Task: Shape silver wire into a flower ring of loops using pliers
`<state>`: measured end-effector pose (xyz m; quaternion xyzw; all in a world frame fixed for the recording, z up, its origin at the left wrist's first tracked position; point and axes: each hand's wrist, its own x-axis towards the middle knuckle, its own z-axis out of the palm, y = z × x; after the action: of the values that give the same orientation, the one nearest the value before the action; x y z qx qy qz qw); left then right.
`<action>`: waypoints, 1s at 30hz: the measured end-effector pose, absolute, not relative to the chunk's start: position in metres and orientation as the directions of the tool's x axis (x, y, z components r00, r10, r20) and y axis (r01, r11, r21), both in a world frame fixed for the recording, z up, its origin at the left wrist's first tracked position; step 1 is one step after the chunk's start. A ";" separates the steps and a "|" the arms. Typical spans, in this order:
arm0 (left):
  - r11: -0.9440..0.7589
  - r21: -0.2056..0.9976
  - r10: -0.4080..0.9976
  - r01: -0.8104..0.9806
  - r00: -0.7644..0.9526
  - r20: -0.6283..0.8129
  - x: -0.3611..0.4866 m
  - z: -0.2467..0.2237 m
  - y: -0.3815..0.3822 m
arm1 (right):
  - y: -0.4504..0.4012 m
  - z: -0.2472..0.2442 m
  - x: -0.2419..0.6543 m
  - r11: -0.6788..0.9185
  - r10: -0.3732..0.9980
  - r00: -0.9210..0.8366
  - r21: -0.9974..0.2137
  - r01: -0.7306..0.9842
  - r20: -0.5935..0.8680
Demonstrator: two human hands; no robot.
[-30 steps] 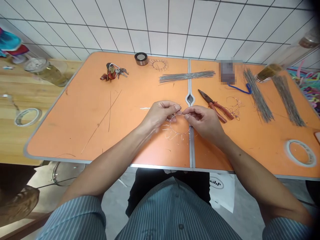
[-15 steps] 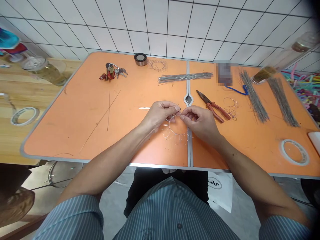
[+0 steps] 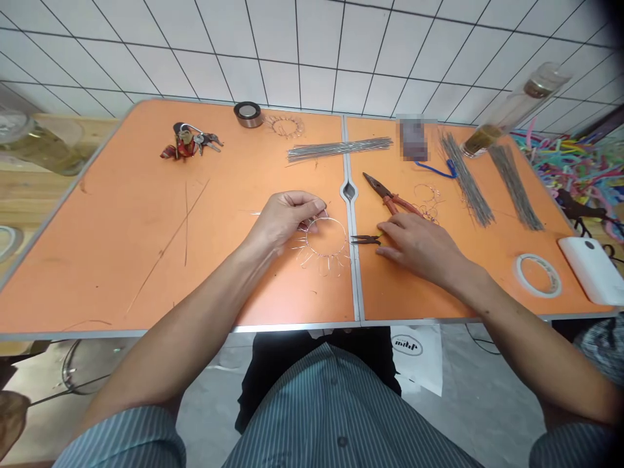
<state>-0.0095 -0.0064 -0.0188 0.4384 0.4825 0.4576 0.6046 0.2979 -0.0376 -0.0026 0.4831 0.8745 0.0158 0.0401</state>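
My left hand (image 3: 292,218) pinches the upper left edge of a wire ring (image 3: 345,235). Thin wire loops and loose ends stick out around the ring's left and lower sides. To the right, my right hand (image 3: 419,244) lies low over the table with its fingers and thumb around small pliers (image 3: 365,240). Their dark jaws point left towards the ring; the handles are hidden under my palm. Just beyond that hand lie larger pliers with red handles (image 3: 385,192), partly covered by my fingers.
Wire bundles (image 3: 338,149) lie across the orange table (image 3: 121,214). At the back are keys (image 3: 188,143), a dark tape roll (image 3: 248,114) and another wire ring (image 3: 285,127). A white tape roll (image 3: 537,275), a white device (image 3: 592,270) and a glass bottle (image 3: 517,110) stand right.
My right hand has let go of the wire ring and moved right onto the small pliers, whose jaws now show. My left hand still pinches the ring. The view has shifted right.
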 end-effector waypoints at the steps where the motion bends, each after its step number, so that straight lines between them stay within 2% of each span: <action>1: 0.190 0.973 0.977 -0.132 0.121 -0.174 -0.010 -0.017 -0.007 | -0.038 -0.005 0.299 0.543 0.840 -0.541 0.114 0.832 -0.051; 3: 0.174 0.975 0.980 -0.141 0.125 -0.157 -0.011 -0.015 -0.007 | -0.039 -0.009 0.300 0.559 0.825 -0.564 0.174 0.811 -0.020; 6: 0.162 0.976 0.982 -0.146 0.124 -0.145 -0.012 -0.012 -0.007 | -0.039 -0.013 0.301 0.575 0.811 -0.585 0.180 0.798 0.009; 8: 0.166 0.976 0.981 -0.144 0.124 -0.148 -0.012 -0.011 -0.006 | -0.039 -0.014 0.301 0.531 0.846 -0.533 0.117 0.840 -0.013; 13: 0.159 0.973 0.981 -0.170 0.141 -0.136 -0.014 -0.012 -0.004 | -0.048 -0.012 0.298 0.270 0.941 -0.302 -0.202 0.942 -0.153; 15: 0.154 0.971 0.979 -0.185 0.163 -0.124 -0.016 -0.011 -0.004 | -0.056 -0.013 0.295 0.238 0.945 -0.284 -0.253 0.938 -0.164; 17: 0.149 0.970 0.976 -0.193 0.184 -0.113 -0.017 -0.010 -0.004 | -0.065 -0.014 0.291 0.220 0.950 -0.263 -0.239 0.946 -0.166; 21: 0.140 0.968 0.975 -0.208 0.202 -0.097 -0.018 -0.010 -0.004 | -0.076 -0.014 0.289 0.212 0.970 -0.232 -0.205 0.956 -0.080; 26: 0.126 0.970 0.975 -0.209 0.209 -0.081 -0.018 -0.009 -0.005 | -0.074 0.000 0.293 0.199 0.979 -0.201 -0.347 0.916 0.031; 28: 0.130 0.973 0.975 -0.189 0.205 -0.090 -0.018 -0.008 -0.005 | -0.071 0.008 0.292 0.238 0.971 -0.216 -0.351 0.906 0.102; 30: 0.134 0.975 0.974 -0.177 0.205 -0.096 -0.018 -0.008 -0.006 | -0.070 0.017 0.287 0.348 0.933 -0.293 -0.304 0.887 0.210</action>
<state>-0.0176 -0.0058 -0.0082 0.4669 0.4268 0.4639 0.6202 0.2871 -0.0696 0.0170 0.5675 0.8016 -0.0645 -0.1768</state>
